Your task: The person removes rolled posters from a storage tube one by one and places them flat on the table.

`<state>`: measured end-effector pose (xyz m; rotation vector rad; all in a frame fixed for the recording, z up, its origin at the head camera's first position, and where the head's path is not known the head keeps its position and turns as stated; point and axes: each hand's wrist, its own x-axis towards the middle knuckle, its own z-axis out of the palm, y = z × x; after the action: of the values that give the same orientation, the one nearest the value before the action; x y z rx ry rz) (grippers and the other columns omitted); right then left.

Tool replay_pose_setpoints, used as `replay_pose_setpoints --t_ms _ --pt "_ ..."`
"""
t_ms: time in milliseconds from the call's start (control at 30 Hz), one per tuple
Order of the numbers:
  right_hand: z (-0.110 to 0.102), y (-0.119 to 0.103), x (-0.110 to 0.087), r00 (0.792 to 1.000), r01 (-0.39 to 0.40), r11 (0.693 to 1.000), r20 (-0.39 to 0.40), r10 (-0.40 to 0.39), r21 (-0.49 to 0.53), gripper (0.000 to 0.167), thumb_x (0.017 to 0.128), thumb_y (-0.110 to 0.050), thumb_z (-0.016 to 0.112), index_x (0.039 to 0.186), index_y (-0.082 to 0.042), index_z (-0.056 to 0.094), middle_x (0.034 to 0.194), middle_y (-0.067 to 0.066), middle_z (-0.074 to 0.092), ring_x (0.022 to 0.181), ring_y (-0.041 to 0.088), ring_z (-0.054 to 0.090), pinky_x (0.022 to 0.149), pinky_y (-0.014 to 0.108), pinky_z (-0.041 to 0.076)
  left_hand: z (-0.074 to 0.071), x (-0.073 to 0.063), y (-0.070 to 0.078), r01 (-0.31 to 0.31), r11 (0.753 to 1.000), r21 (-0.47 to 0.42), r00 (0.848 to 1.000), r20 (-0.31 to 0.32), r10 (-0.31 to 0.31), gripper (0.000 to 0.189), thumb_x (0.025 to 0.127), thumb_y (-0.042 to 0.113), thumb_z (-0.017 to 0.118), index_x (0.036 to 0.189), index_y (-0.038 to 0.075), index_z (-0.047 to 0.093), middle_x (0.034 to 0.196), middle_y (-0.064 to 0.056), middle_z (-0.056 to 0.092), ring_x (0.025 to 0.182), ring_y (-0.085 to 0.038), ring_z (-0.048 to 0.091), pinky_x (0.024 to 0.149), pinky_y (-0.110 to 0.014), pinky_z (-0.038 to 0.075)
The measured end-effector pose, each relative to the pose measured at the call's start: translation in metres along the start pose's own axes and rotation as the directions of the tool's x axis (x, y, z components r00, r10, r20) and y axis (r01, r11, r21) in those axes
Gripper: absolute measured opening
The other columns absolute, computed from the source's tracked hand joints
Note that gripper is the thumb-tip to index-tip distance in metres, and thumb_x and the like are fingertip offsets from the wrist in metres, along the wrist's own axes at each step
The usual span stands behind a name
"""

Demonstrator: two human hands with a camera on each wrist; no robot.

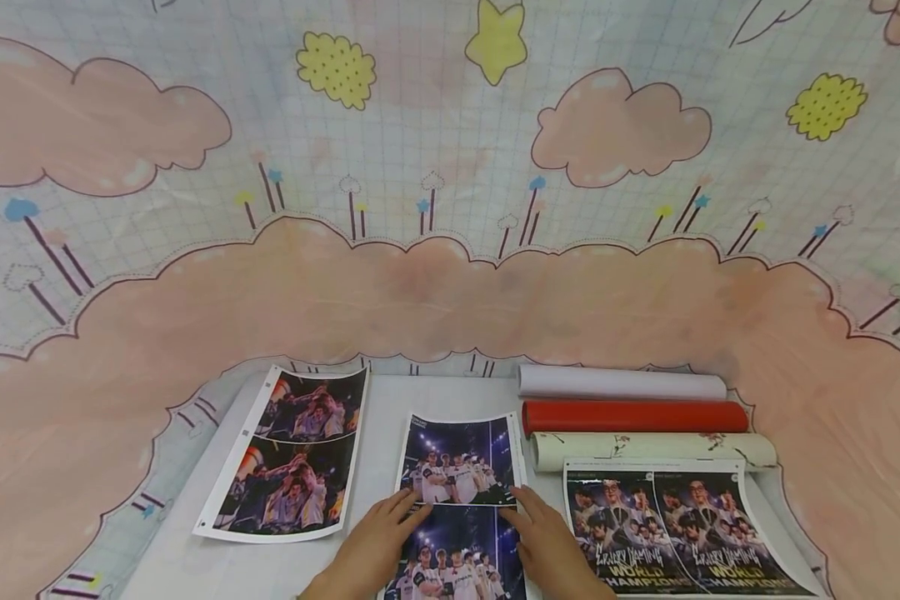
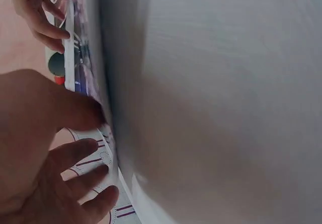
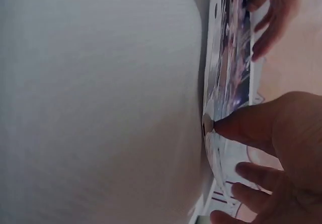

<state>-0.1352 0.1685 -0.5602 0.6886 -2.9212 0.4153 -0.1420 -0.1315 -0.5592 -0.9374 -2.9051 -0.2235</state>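
Note:
A glossy photo sheet [image 1: 461, 462] with two matching group pictures, one above the other, lies at the front middle of the white table. My left hand [image 1: 378, 537] rests on its left edge, my right hand [image 1: 547, 546] on its right edge, both near the line between the pictures. In the left wrist view, the left thumb [image 2: 83, 110] touches the sheet's edge while the other fingers are spread and loosely bent. The right thumb [image 3: 241, 126] presses the opposite edge in the right wrist view, its fingers likewise loose. The lower part of the sheet runs out of the head view.
Left on the table [image 1: 157, 567] lies another two-picture sheet [image 1: 292, 454]. At the right is a poster sheet [image 1: 667, 533] with curling edges. Behind it lie a cream flowered roll [image 1: 652, 451], a red roll [image 1: 633, 417] and a white roll [image 1: 622, 382]. A cartoon-patterned cloth [image 1: 450, 308] rises behind.

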Motion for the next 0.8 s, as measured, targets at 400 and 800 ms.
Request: replay_pose_setpoints --t_ms 400,800 --pt "-0.001 0.014 0.001 0.955 -0.056 0.993 0.297 0.023 0.103 0.084 0.078 -0.064 0.069 0.148 -0.024 0.044 0.157 0.014 0.035 0.141 0.04 0.036 0.108 0.07 0.03 0.006 0.007 -0.006 0.023 0.992 -0.126 0.996 0.087 -0.013 0.086 0.072 0.067 0.071 0.143 0.024 0.052 0.148 -0.014 0.047 0.136 -0.038 0.041 0.108 -0.068 0.031" --pt "0.008 0.011 0.007 0.922 -0.073 0.992 0.387 0.027 0.106 0.096 0.073 -0.069 0.071 0.152 -0.029 0.035 0.161 0.018 0.025 0.147 0.044 0.024 0.111 0.073 0.021 0.008 0.007 -0.014 0.04 0.973 -0.226 0.978 0.209 0.009 0.107 0.065 0.075 0.072 0.149 0.016 0.041 0.156 -0.024 0.033 0.143 -0.052 0.026 0.114 -0.067 0.023"
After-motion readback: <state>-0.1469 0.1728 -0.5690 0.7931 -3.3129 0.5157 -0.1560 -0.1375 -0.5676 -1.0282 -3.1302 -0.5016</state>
